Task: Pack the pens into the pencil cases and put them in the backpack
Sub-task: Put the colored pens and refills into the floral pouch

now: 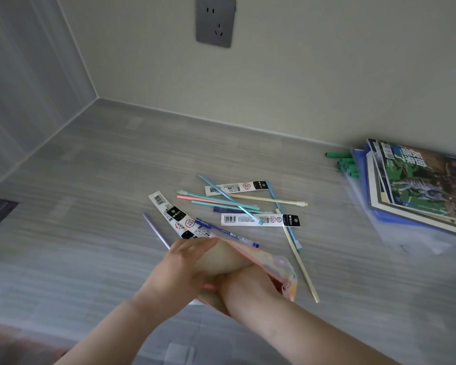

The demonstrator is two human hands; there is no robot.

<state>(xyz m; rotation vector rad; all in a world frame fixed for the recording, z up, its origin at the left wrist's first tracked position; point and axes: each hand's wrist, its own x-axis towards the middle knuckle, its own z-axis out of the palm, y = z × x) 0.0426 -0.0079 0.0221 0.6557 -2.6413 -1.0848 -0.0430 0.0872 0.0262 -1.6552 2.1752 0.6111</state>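
Pink pastel pencil case (284, 270) gapes open, beige-lined.

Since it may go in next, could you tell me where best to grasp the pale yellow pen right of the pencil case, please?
I'd pinch the pale yellow pen near the free near end, coming from the right: the pencil case crowds its left, and a blue pen overlaps its far end.

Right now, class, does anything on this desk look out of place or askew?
Yes. The pens lie crisscrossed in a loose heap mid-desk, outside the pencil case. At right, the stack of magazines is fanned askew, with green pens poking out at its edge.
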